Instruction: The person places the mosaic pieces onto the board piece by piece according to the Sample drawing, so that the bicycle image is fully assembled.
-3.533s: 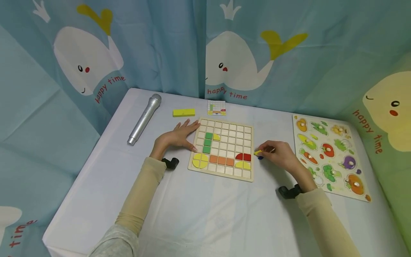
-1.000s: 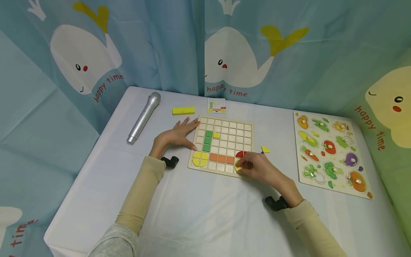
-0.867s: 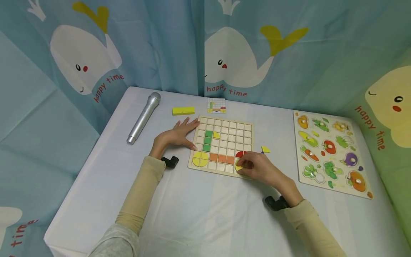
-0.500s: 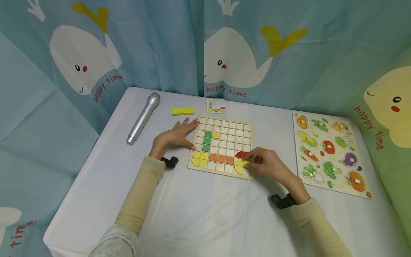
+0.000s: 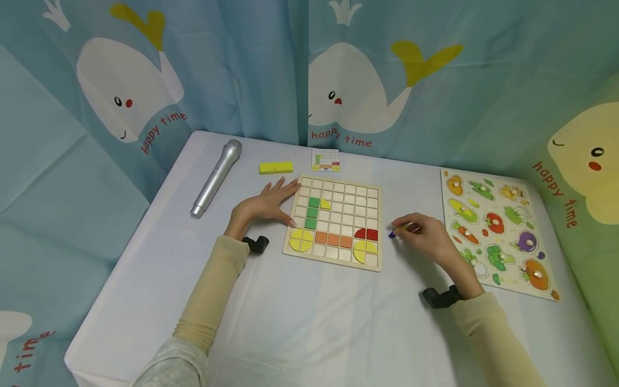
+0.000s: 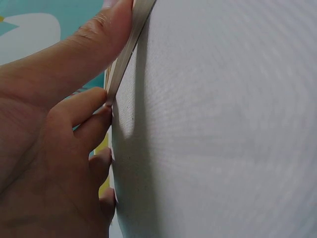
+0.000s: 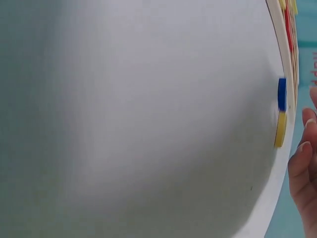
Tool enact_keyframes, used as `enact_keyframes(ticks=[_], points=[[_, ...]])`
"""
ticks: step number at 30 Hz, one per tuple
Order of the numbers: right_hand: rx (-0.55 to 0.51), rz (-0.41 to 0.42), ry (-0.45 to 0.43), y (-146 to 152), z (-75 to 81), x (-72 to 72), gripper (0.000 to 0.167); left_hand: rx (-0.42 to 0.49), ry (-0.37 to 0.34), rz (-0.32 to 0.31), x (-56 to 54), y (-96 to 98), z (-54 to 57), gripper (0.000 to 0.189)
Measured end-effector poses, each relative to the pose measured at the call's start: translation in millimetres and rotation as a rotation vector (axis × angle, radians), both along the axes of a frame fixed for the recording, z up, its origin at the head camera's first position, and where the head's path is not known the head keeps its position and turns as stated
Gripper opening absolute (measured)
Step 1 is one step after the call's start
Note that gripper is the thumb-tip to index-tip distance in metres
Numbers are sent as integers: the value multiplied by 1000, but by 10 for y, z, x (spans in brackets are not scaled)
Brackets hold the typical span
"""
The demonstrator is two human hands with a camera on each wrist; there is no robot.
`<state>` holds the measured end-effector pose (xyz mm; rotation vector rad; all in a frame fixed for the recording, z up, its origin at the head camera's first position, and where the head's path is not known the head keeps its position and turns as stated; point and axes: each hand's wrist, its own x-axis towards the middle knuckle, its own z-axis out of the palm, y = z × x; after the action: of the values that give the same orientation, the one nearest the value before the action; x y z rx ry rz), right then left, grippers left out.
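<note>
My left hand (image 5: 271,207) lies with fingers spread against the left edge of the wooden grid board (image 5: 333,267); its thumb (image 6: 106,32) rests on the rim. Set in the board are green squares (image 5: 311,212), orange squares (image 5: 333,239), red pieces (image 5: 366,234) and yellow quarter-circles (image 5: 301,240). Three yellow quarter-circles (image 5: 365,247) sit together at the lower right. Right of the board, my right hand (image 5: 425,236) hovers over a blue piece (image 7: 282,94) and a yellow piece (image 7: 281,129) on the table, fingers loosely bent and apart from them.
A silver microphone (image 5: 217,177) lies at the left. Behind the board are a yellow block (image 5: 276,168) and a small pattern card (image 5: 325,160). A vegetable knob puzzle (image 5: 500,231) lies at the right, partly behind my right forearm. Printed curtains stand behind the table.
My right hand set a yellow quarter-circle into the board's lower right, then drew back rightward to the loose pieces. My left hand stays at the board's edge.
</note>
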<state>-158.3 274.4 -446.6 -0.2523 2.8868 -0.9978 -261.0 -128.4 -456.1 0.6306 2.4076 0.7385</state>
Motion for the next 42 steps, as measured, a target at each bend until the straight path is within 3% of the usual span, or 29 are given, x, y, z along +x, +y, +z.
enact_keyframes(ticks=[11,22,32,42], points=[[36,-63,-76,167,-48,-87,23,1,-7,-12,-7,29,27,115],[46,-48,-114,170,-59,-107,25,2,2,-28,-15,51,24,114],[11,-57,-59,187,-87,-70,17,-5,-7,-19,0,40,23,113],[-28,-34,-114,144,0,87,31,-8,-1,-13,6,-2,9,113]])
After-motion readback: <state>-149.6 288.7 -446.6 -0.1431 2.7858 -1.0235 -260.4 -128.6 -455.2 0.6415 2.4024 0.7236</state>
